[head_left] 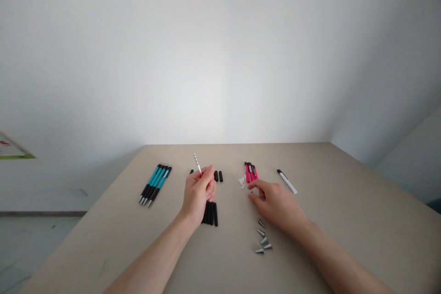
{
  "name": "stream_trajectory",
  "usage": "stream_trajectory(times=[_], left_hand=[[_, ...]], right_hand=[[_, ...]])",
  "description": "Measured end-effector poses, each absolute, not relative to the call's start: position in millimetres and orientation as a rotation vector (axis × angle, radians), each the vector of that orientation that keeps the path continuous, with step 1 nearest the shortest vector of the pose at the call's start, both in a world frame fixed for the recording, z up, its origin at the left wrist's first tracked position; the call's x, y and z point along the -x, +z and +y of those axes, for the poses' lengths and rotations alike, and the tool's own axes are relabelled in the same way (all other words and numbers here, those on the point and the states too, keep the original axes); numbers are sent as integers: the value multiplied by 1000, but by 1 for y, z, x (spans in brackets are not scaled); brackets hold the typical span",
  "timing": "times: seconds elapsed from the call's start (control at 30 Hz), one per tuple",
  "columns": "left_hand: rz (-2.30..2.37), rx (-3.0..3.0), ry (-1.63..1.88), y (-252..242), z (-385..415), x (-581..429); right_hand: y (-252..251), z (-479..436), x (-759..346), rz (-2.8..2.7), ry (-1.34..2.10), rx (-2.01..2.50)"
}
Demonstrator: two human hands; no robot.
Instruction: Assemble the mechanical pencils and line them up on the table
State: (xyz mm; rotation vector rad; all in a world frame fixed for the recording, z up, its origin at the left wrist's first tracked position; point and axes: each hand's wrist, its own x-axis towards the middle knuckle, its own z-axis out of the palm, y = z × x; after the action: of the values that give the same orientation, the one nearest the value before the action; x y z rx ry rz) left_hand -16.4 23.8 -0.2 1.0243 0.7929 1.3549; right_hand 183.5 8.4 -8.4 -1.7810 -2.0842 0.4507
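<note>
My left hand (200, 191) is closed around a pink pen barrel (201, 175), mostly hidden by the fingers. A thin silver and white inner mechanism (197, 162) sticks up out of it. My right hand (274, 200) reaches low over the table, thumb and index finger apart, close to some small white pieces (241, 181). A tiny speck lies between those fingertips, too small to name. Just beyond are several pink barrels with black clips (251, 172). Silver cone tips (264, 240) are scattered nearer me, below the right wrist.
Several teal and black pens (155, 184) lie side by side at the left of the beige table (227, 266). Black grip sleeves (211, 213) and short black pieces (221, 176) lie around my left hand. A white pen (287, 181) rests at the right. The wall stands behind.
</note>
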Motion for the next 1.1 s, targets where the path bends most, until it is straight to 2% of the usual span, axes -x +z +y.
stream_trajectory(times=[0.2, 0.4, 0.5, 0.7, 0.93, 1.1], left_hand=[[810, -1044, 1354, 1, 23, 17], [800, -1064, 1328, -2, 23, 16], [791, -1060, 1330, -3, 23, 16], [777, -1014, 1309, -3, 23, 16], [677, -908, 1248, 5, 18, 16], [666, -839, 1174, 9, 18, 16]], right_hand=[[-9, 4, -179, -2091, 454, 1720], [4, -19, -158, -2370, 510, 1083], [10, -27, -147, -2524, 566, 950], [8, -24, -144, -2581, 564, 947], [-10, -8, -151, -2496, 491, 1077], [-14, -5, -152, -2328, 559, 1163]])
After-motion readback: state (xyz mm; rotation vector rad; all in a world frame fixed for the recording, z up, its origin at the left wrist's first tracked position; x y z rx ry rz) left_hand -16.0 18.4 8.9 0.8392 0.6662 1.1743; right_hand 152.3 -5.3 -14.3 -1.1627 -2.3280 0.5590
